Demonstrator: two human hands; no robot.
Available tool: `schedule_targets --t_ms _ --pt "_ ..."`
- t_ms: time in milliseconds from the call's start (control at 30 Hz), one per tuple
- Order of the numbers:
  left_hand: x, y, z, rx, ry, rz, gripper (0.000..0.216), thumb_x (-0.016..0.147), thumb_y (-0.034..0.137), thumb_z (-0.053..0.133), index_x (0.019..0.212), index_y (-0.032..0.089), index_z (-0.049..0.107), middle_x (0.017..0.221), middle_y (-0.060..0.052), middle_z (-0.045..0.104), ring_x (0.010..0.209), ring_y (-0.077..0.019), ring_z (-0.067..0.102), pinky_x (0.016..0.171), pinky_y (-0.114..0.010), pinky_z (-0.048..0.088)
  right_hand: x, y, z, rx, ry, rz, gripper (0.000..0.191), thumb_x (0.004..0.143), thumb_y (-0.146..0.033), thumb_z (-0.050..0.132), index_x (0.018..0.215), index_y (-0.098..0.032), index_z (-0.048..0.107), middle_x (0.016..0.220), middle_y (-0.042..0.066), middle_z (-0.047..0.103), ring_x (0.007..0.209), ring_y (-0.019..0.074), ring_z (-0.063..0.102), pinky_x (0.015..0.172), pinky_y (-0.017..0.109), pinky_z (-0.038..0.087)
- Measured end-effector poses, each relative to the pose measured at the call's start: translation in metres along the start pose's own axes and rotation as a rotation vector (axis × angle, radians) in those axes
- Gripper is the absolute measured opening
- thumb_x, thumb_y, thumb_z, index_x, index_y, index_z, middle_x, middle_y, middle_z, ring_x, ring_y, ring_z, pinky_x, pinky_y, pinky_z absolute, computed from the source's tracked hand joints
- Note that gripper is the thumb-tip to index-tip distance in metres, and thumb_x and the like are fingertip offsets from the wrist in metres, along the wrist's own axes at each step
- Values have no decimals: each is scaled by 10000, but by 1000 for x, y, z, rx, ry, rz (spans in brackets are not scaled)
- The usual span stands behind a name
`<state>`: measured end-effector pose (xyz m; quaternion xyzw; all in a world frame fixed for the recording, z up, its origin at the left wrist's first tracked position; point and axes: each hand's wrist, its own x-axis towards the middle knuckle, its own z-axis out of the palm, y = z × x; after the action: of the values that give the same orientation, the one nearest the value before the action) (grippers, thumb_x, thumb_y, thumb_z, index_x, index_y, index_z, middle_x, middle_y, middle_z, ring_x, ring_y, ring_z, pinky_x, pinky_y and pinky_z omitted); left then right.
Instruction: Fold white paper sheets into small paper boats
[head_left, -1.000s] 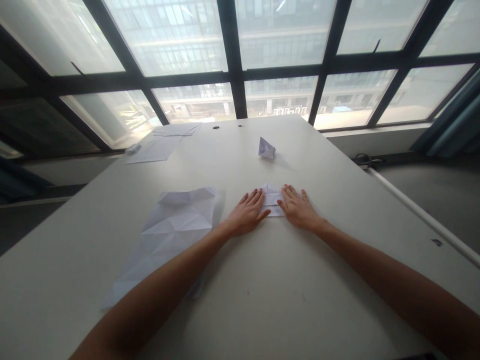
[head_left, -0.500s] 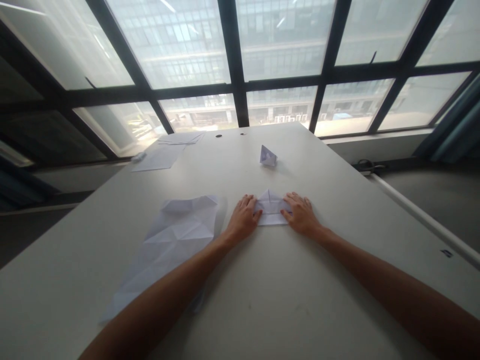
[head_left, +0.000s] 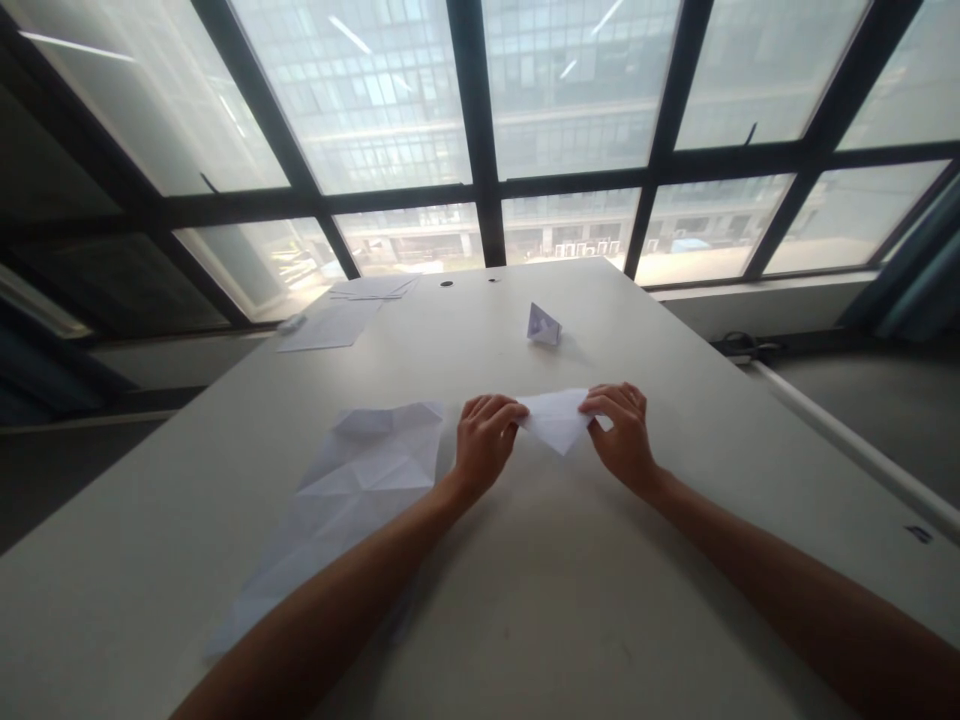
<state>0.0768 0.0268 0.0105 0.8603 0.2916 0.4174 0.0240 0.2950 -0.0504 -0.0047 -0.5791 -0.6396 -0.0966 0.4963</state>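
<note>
A small folded white paper (head_left: pixel 558 418) is stretched between both hands, its pointed corner facing me. My left hand (head_left: pixel 486 438) pinches its left end between thumb and fingers. At its right end, my right hand (head_left: pixel 621 430) is closed on the paper in the same way. Beyond the hands stands a small folded paper boat (head_left: pixel 543 326) on the white table (head_left: pixel 555 580). To the left of my left hand lies a large creased white sheet (head_left: pixel 360 465), partly covered by my left forearm.
Several flat white sheets (head_left: pixel 330 325) lie at the far left of the table, with a small crumpled white thing (head_left: pixel 291 325) beside them. Two dark holes show near the far edge. Large windows (head_left: pixel 566 90) rise behind the table. A white rail (head_left: pixel 847 440) runs along its right side.
Both hands have gone from lying flat on the folded paper to pinching its ends. The paper has been turned over, so its point now faces me. The view has tilted slightly up.
</note>
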Motion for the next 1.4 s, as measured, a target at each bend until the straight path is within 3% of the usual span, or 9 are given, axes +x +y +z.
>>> schedule_targets --t_ms 133,333,533,667,800,1000,1100,1300,1400 --pt "-2 1 -2 10 -33 36 126 905 146 610 944 233 693 1035 -29 711 1007 -197 625 924 -338 433 -2 -3 -3 -35 34 -45 110 862 -155 607 800 -237 647 901 3 710 1054 212 625 1118 449 224" --pt "-3 -6 7 -26 -302 -186 156 965 297 545 982 255 695 971 -21 725 885 -198 667 768 -285 480 -2 13 2 -25 -249 99 138 918 -236 544 918 -213 679 883 50 733 857 227 666 839 346 435" --pt "-2 -12 9 -56 -341 -360 259 980 363 516 1197 280 629 1048 -23 732 949 -200 688 818 -285 494 -3 15 6 -92 -341 281 225 937 -259 518 1111 -227 658 947 56 750 877 228 692 758 306 455" --pt "-2 -11 8 86 -347 -276 310 936 234 559 1242 251 607 1178 -58 676 1068 -229 631 930 -357 478 -4 16 9 -173 -362 249 201 901 -203 560 1071 -200 667 1036 80 724 973 220 651 865 314 445" --pt "-3 -3 7 202 -316 -64 369 933 181 542 1294 238 592 1442 -95 508 1335 -279 445 1121 -483 325 -5 18 10 -252 -382 194 180 903 -199 561 1044 -189 674 1013 89 700 1003 234 609 904 342 435" --pt "-10 3 12 34 -670 122 517 1020 431 381 1512 275 351 1598 -62 303 1498 -240 199 1205 -474 170 -2 11 8 -374 -344 151 208 912 -218 544 1062 -189 685 1065 121 671 1035 280 567 913 410 427" --pt "-12 2 15 21 -706 119 546 1023 480 337 1528 274 321 1614 -64 252 1507 -252 155 1206 -489 143 -3 -1 11 -335 -315 73 320 962 -234 451 1206 -165 646 1265 145 620 1210 285 509 1051 447 359" --pt "-13 1 17 22 -690 92 589 1028 398 315 1574 228 174 1621 -64 229 1512 -215 131 1214 -436 142 -17 -23 27 -159 -699 -82 602 1026 -417 268 1537 -100 290 1597 138 283 1482 243 240 1199 458 200" --pt "-14 1 18 37 -710 97 609 1032 418 283 1582 204 130 1630 -69 187 1516 -229 93 1215 -437 122 -20 -23 29 -180 -756 -46 686 1017 -519 228 1556 -95 228 1611 142 209 1497 258 192 1211 483 162"
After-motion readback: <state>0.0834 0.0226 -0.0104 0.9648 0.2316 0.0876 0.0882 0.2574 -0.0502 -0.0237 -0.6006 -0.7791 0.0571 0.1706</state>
